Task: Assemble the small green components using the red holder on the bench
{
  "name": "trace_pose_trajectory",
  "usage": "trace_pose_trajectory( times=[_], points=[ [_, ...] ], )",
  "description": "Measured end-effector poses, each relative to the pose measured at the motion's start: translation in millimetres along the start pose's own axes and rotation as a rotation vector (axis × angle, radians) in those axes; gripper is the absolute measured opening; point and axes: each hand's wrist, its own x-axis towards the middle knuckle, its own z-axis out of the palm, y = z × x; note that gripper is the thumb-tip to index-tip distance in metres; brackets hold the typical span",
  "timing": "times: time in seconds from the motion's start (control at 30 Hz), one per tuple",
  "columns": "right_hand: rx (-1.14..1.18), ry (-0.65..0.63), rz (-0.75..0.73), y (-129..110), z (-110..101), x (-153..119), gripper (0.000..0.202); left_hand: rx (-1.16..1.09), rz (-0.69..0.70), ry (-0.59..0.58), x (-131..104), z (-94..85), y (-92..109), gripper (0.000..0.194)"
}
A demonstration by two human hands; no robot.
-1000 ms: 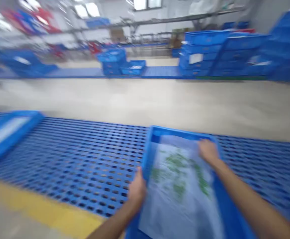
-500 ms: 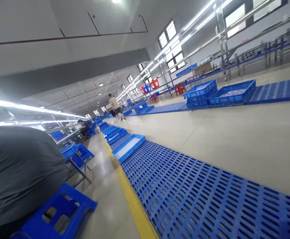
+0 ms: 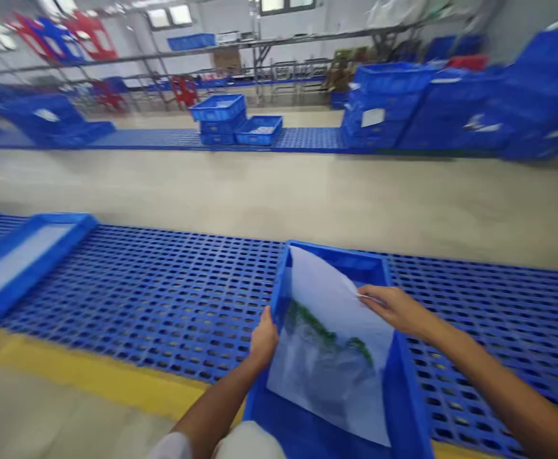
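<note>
A shallow blue plastic crate (image 3: 412, 389) lies on the slatted blue floor platform in front of me. Inside it is a large white sheet (image 3: 324, 280), its upper part lifted. Green, leafy-looking shapes (image 3: 324, 328) show across the sheet's middle; whether they are printed or lie beneath a see-through layer I cannot tell. My right hand (image 3: 391, 307) pinches the sheet by its upper right edge. At the crate's left wall, my left hand (image 3: 264, 339) is closed on the rim, its fingers partly hidden.
Slatted blue platform (image 3: 178, 280) runs left and right, with a yellow strip (image 3: 97, 376) along its near side. Another crate (image 3: 63, 252) with a white layer sits at left. Across the pale floor stand stacked blue crates (image 3: 384, 108) and a smaller stack (image 3: 219, 121).
My view has swung right and down from the long aisle to the platform. The crate, the sheet and both my hands have come into view; the seated person at left is out of view.
</note>
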Motion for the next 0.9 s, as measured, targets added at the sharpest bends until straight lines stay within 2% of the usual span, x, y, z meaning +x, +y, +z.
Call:
trace_pose_trajectory(
  times=[0.03, 0.1, 0.27, 0.4, 0.53, 0.9],
  points=[
    [-0.015, -0.036, 0.023, -5.4, -11.6, -13.5, 0.029, -0.022, 0.013, -0.021, -1.6, 11.9, 12.7, 0.045],
    [-0.032, -0.052, 0.042, -20.9, -27.0, -24.1, 0.036, -0.044, 0.029, -0.017, -0.9, 18.2, 22.7, 0.048],
    [0.012, -0.025, 0.036, -57.5, -44.2, -39.4, 0.041, -0.042, 0.075, 0.043, 3.3, 8.5, 8.1, 0.051],
    [0.065, -0.01, 0.073, -78.1, -57.7, -64.4, 0.039, -0.053, 0.087, 0.033, 4.0, 15.2, 3.8, 0.051],
    [0.087, 0.043, 0.066, -98.3, -70.1, -76.5, 0.037, -0.085, 0.088, 0.018, 7.3, 18.1, 5.6, 0.052],
    [-0.092, 0.23, -0.084, -124.8, -97.4, -90.2, 0.022, -0.151, 0.094, 0.039, 4.0, 11.1, 12.2, 0.052]
  ],
)
